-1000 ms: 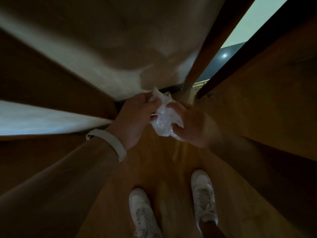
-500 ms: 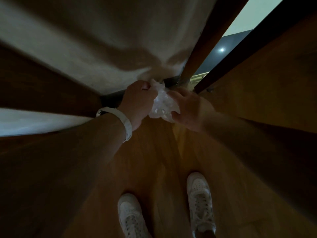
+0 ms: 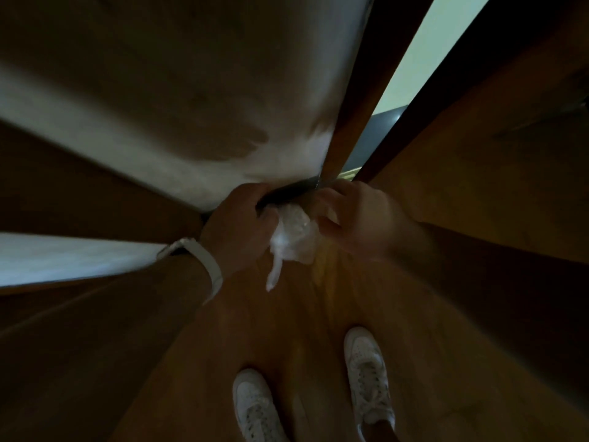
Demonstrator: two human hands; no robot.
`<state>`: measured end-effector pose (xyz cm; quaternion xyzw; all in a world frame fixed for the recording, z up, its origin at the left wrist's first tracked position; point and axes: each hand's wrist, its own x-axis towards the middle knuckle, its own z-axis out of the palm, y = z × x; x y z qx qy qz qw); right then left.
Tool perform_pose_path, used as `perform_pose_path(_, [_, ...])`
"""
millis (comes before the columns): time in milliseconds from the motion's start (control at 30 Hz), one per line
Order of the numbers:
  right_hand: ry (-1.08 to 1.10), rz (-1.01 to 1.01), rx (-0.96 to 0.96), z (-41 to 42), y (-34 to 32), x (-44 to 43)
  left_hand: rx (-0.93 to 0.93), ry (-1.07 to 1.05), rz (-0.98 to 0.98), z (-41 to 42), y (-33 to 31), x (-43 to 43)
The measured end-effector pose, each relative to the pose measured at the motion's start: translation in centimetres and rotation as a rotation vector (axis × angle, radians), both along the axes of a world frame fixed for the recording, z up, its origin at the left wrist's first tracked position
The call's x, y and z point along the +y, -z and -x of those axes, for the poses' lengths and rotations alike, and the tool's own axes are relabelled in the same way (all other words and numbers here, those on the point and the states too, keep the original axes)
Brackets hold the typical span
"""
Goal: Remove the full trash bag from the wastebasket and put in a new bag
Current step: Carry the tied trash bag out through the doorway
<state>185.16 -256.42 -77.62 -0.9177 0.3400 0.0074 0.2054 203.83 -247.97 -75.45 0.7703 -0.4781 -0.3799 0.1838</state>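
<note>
A crumpled clear plastic bag (image 3: 293, 232) hangs between my two hands at chest height, with a thin strip of it dangling down. My left hand (image 3: 237, 228), with a white band on its wrist, grips the bag's left side. Its right side is pinched in the fingers of my right hand (image 3: 357, 218). The scene is dim and blurred. No wastebasket and no full trash bag is in view.
I stand on a wooden floor (image 3: 318, 314) in a narrow passage; my white shoes (image 3: 368, 355) show below. A pale wall (image 3: 191, 106) rises ahead left, a dark wooden door frame (image 3: 353, 100) and wooden panels (image 3: 494, 154) on the right.
Both hands have shifted slightly while working the bag; a strip of the bag now hangs loose below them. My feet have stepped forward along the passage.
</note>
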Motion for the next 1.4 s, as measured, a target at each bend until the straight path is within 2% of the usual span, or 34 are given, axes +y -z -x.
perform_pose_path(100, [0.017,0.024,0.018,0.4,-4.3,0.2,-0.185,0.179,0.027,-0.2,-4.3,1.0])
perform_pose_path(200, [0.07,0.055,0.018,0.6,-9.6,0.7,-0.351,0.241,0.023,-0.2,-9.5,1.8])
perform_pose_path(367, [0.12,0.091,-0.031,1.3,-18.6,2.2,-0.442,0.27,0.082,0.0,-18.3,3.6])
perform_pose_path(567, [0.228,0.146,-0.19,3.9,-28.8,4.7,-0.516,0.382,0.295,0.9,-28.3,5.8])
perform_pose_path(667, [0.252,0.161,-0.173,5.8,-34.8,7.0,-0.508,0.392,0.371,2.1,-33.3,6.6])
perform_pose_path(767, [0.244,0.271,-0.054,7.7,-42.0,9.7,-0.518,0.432,0.401,3.7,-38.5,7.2])
perform_pose_path(933, [0.339,0.299,0.038,11.7,-51.8,14.8,-0.447,0.452,0.516,8.1,-47.3,9.6])
perform_pose_path(1033, [0.425,0.248,0.099,15.0,-55.8,17.9,-0.391,0.483,0.529,11.3,-51.1,11.3])
perform_pose_path(1167, [0.534,0.279,0.185,19.8,-60.7,21.6,-0.435,0.59,0.574,15.8,-55.0,13.0])
perform_pose_path(1400, [0.78,0.399,0.181,29.9,-66.1,26.8,-0.428,0.773,0.735,26.5,-60.2,13.4])
